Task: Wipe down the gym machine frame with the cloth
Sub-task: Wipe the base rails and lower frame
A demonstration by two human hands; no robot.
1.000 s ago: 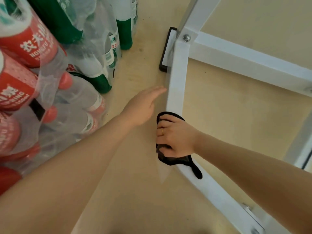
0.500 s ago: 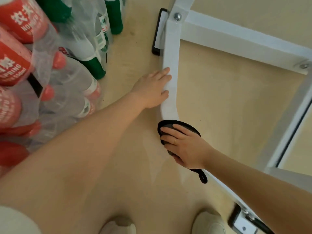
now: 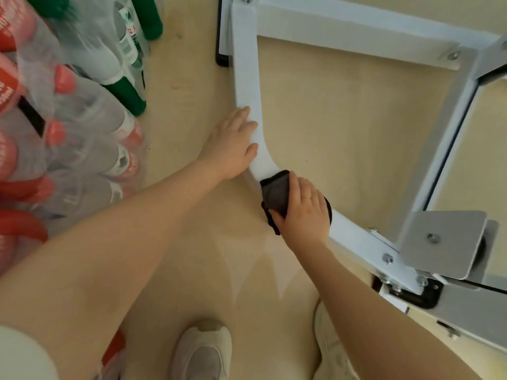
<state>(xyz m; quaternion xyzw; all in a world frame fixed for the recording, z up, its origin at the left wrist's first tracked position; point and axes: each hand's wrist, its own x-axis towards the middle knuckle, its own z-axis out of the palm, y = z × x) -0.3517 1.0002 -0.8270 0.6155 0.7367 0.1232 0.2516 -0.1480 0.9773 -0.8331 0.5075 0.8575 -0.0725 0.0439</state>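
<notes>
The white gym machine frame (image 3: 248,78) lies low on the floor, one bar running from the top centre down to the lower right. A dark cloth (image 3: 275,194) is wrapped over that bar at its bend. My right hand (image 3: 304,212) grips the cloth, fingers curled over it and the bar. My left hand (image 3: 233,144) rests flat on the bar's left edge just above the cloth, fingers straight.
Shrink-wrapped packs of water bottles (image 3: 82,111) with red and green caps fill the left side. Two light shoes (image 3: 204,352) stand on the beige floor at the bottom. Bolted brackets (image 3: 441,239) and a black foot (image 3: 425,296) sit at the lower right.
My right hand has slid the cloth along the bar past the bend toward the lower right. My left hand moved from hovering onto the bar and stays there. The view tilted downward.
</notes>
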